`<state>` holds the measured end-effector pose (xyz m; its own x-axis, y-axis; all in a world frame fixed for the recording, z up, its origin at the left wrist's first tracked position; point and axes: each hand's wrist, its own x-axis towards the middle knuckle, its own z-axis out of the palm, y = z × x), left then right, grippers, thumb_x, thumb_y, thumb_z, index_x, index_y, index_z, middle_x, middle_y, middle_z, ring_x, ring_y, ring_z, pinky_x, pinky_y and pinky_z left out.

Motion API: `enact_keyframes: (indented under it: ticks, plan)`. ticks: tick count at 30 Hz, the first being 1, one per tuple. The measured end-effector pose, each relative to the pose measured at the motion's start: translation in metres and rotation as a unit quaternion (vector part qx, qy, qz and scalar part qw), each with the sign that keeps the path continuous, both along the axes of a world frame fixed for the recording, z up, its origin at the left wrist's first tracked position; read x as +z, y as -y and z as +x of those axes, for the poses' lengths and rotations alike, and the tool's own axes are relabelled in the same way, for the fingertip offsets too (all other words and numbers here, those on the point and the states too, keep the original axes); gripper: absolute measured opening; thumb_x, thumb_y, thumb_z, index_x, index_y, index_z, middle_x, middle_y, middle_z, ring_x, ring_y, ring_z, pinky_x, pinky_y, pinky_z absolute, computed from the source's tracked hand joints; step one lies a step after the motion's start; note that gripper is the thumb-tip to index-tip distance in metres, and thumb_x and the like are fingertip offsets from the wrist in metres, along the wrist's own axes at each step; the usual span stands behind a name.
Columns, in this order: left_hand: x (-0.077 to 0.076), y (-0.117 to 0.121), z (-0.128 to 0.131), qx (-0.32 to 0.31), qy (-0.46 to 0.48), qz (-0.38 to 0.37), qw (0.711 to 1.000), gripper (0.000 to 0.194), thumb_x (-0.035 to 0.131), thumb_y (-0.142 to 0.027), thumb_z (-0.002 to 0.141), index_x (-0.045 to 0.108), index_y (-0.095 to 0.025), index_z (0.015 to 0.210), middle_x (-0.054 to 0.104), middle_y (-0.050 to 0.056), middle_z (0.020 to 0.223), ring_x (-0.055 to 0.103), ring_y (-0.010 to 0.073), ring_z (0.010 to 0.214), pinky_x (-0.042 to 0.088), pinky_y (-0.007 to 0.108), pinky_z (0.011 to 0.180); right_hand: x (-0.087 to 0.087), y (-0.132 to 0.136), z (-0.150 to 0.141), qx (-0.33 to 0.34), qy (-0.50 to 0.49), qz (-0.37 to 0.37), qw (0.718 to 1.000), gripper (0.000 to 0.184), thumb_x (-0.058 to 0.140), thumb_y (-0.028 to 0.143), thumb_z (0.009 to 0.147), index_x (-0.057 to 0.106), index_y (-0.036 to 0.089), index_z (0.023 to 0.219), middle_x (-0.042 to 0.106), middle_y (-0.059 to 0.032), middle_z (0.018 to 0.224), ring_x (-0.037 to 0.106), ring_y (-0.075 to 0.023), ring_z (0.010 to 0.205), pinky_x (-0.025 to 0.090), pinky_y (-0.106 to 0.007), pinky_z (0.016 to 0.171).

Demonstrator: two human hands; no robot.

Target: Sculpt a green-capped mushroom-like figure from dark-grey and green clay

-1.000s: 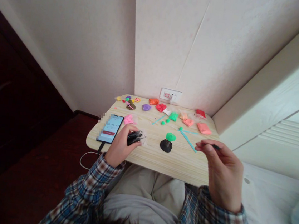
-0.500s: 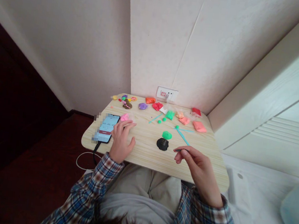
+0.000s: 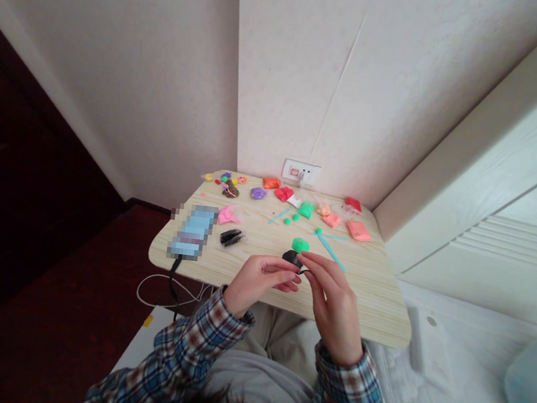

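My left hand [image 3: 259,279] and my right hand [image 3: 332,299] meet over the near middle of the small wooden table [image 3: 373,304]. Their fingertips are pinched together on a small black piece of clay [image 3: 302,272]. Just behind the fingers a black clay lump [image 3: 290,256] stands on the table with a green clay blob [image 3: 300,244] on top. A black clay packet [image 3: 231,237] lies to the left, apart from both hands.
A phone [image 3: 191,238] with a cable lies at the table's left edge, beside a pink clay bag [image 3: 228,215]. A teal stick tool [image 3: 331,251] lies right of the lump. Several coloured clay packets and small figures line the back edge. White bedding sits at right.
My left hand set the black packet down near the phone and moved right. My right hand came in from the right, and both now pinch the small black piece.
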<state>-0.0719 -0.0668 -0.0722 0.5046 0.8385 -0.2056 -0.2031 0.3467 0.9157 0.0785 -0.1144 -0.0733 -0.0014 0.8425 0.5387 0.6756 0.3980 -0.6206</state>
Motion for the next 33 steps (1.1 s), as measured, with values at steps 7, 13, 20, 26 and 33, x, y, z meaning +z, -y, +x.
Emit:
enact_keyframes:
  ticks: [7,13,20,26,33]
  plan:
    - [-0.001,0.003,0.003,-0.008,0.059,-0.077,0.995,0.037,0.083,-0.033,0.056,0.071,-0.009,0.083,0.072,0.007,0.079,0.067,0.0166,0.073,0.050,0.033,0.080,-0.012,-0.003,-0.004,0.014,0.007,0.011,1.000,0.036,0.040,0.015,0.090,0.059,0.024,0.119,0.061,-0.0092,0.119,0.055,-0.0218,0.111,0.047,-0.042,0.095]
    - [-0.006,0.001,0.005,0.043,0.092,-0.086,0.991,0.038,0.084,-0.029,0.055,0.073,-0.011,0.086,0.072,0.006,0.082,0.064,0.0124,0.075,0.050,0.025,0.076,-0.022,-0.003,-0.010,0.066,0.087,0.009,0.994,0.053,0.040,0.014,0.090,0.035,0.026,0.141,0.047,-0.0108,0.138,0.045,-0.0241,0.125,0.041,-0.046,0.100]
    - [-0.023,-0.014,-0.006,0.143,0.044,-0.051,0.987,0.033,0.082,-0.032,0.056,0.073,-0.011,0.080,0.070,0.005,0.071,0.062,0.0101,0.066,0.048,0.022,0.066,-0.041,-0.006,0.003,-0.032,-0.004,0.016,0.999,0.045,0.043,0.021,0.090,0.039,0.022,0.136,0.047,-0.0119,0.134,0.043,-0.0222,0.125,0.037,-0.046,0.104]
    - [-0.038,-0.031,-0.010,0.195,0.020,-0.012,0.981,0.028,0.082,-0.025,0.053,0.071,-0.012,0.075,0.068,0.002,0.069,0.059,0.0081,0.063,0.045,0.020,0.063,-0.078,-0.039,0.015,-0.068,0.066,-0.097,0.991,0.044,0.057,0.033,0.082,0.052,0.014,0.121,0.052,-0.0173,0.126,0.046,-0.0306,0.117,0.040,-0.051,0.095]
    - [-0.049,-0.040,-0.011,0.215,0.013,0.013,0.977,0.025,0.080,-0.031,0.056,0.069,-0.011,0.068,0.064,0.000,0.062,0.054,0.0070,0.060,0.041,0.019,0.059,-0.083,-0.055,0.020,-0.047,0.049,-0.117,0.991,0.033,0.058,0.037,0.081,0.062,0.019,0.108,0.061,-0.0131,0.115,0.050,-0.0297,0.110,0.038,-0.049,0.094]
